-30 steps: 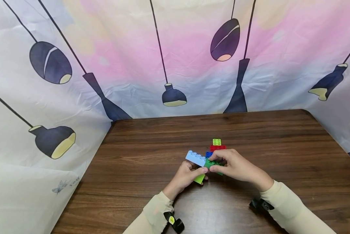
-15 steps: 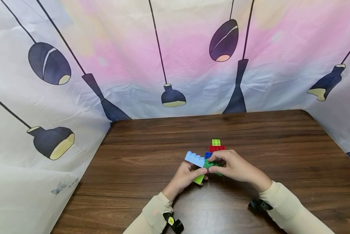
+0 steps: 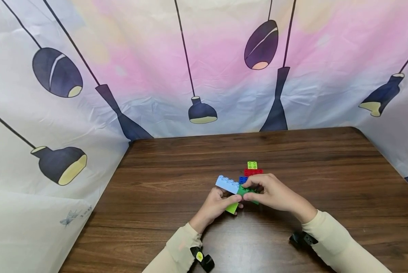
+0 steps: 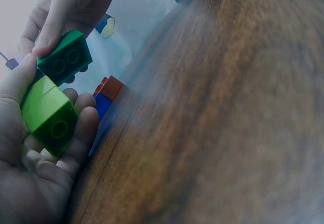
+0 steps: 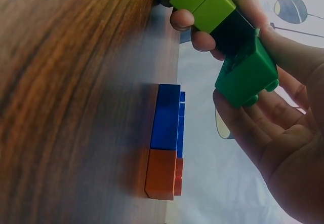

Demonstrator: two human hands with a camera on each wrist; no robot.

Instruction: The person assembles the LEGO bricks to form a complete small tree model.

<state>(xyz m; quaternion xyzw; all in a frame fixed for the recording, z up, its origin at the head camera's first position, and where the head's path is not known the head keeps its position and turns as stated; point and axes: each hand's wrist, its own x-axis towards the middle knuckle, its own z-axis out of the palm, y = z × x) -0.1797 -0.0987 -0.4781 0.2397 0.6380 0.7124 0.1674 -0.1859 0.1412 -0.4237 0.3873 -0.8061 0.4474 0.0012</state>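
Note:
Near the middle of the table, the hands meet around a cluster of toy building bricks. My left hand [image 3: 215, 207] grips the lime green bricks [image 3: 232, 207] from below, thumb on top, as the left wrist view also shows. A light blue brick [image 3: 227, 184] with studs up sticks out to the left above this hand. My right hand [image 3: 275, 194] pinches a green brick [image 5: 248, 74] between thumb and fingers; it sits against the dark end of the lime bricks in the right wrist view. Fingers hide part of the joints between the bricks.
Just beyond the hands on the wooden table [image 3: 176, 163] lie a blue brick [image 3: 243, 180], a red brick [image 3: 253, 172] and a small lime brick [image 3: 252, 165]. In the right wrist view an orange-looking brick [image 5: 161, 174] adjoins the blue one. A printed cloth [image 3: 149, 76] hangs behind the table.
Both hands keep the same hold on the bricks. Only a slight shift of the head view shows.

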